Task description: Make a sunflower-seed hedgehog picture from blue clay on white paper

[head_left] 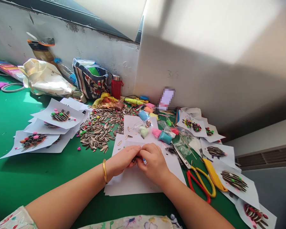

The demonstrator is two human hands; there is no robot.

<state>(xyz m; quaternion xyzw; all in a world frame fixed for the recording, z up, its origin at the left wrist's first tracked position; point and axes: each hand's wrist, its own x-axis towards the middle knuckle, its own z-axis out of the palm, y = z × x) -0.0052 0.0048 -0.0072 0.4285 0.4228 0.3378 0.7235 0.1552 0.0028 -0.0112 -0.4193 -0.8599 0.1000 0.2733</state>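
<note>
My left hand [124, 159] and my right hand [154, 161] meet above a stack of white paper [147, 184], fingers bent and pressed together. A small dark striped piece [133, 159] shows between the left fingers, but most of it is hidden. Something bluish peeks out under my right fingers, too covered to name. Beyond the hands lie loose sunflower seeds [97, 133] in a wide pile. Lumps of soft coloured clay, among them a blue one [165, 137], a pink one [156, 133] and a pale green one [143, 131], lie just past my fingers.
Scissors [200, 181] with red and yellow handles and a yellow comb-like tool [213, 175] lie at the right. Seed-and-clay hedgehog pictures on paper [64, 116] are stacked left, more [235, 181] along the right. A red bottle [116, 87] and striped bag [91, 79] stand by the wall.
</note>
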